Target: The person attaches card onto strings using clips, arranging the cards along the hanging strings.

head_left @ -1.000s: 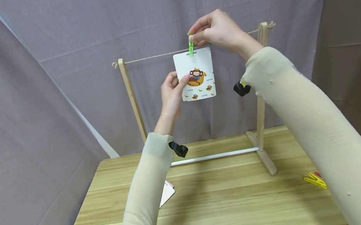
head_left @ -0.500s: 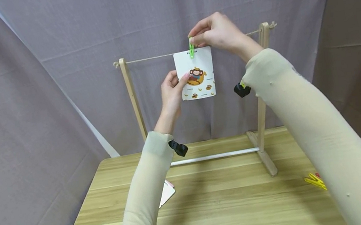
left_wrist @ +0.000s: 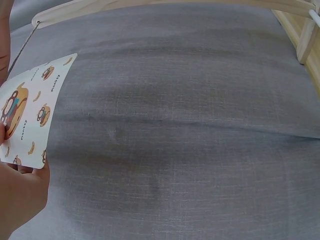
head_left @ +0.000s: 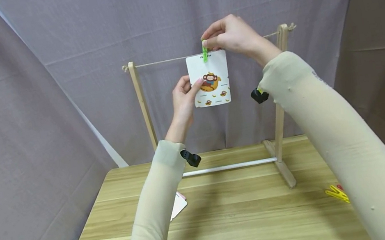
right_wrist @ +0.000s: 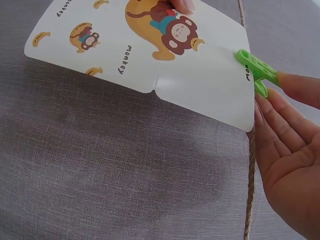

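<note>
Upper centre, the right hand [head_left: 234, 37] pinches a green clip [head_left: 205, 53]. Below, the left hand [head_left: 183, 99] grips a monkey card [head_left: 212, 80].

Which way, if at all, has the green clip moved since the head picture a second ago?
Yes: the green clip has moved slightly down, judged against the left wooden post in the head view.

Creased grey fabric panels [head_left: 89, 31] enclose the rear and both sides — the right side darker. A light wood-grain table [head_left: 263, 217] stands in front; soft shadows [head_left: 202, 222] cross its surface.
</note>
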A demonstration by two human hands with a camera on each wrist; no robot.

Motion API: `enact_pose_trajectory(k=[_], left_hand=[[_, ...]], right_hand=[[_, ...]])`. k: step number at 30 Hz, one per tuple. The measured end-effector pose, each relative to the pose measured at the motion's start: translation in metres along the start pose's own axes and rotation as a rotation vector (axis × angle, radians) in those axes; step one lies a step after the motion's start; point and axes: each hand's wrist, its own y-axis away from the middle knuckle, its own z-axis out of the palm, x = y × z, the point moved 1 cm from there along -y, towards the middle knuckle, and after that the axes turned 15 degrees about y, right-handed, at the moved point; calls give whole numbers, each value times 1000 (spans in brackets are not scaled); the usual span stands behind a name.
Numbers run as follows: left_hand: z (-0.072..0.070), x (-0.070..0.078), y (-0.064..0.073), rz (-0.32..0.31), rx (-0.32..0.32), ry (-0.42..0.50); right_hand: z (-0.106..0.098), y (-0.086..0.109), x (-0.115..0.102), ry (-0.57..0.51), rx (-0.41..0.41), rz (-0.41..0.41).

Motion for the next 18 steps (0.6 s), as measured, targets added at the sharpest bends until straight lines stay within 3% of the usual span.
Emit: enact_pose_trajectory(k=[18], left_hand=[[0,0,-2,-4,-1,3]], right_hand=[[-3,2,1,36,-47,-25]])
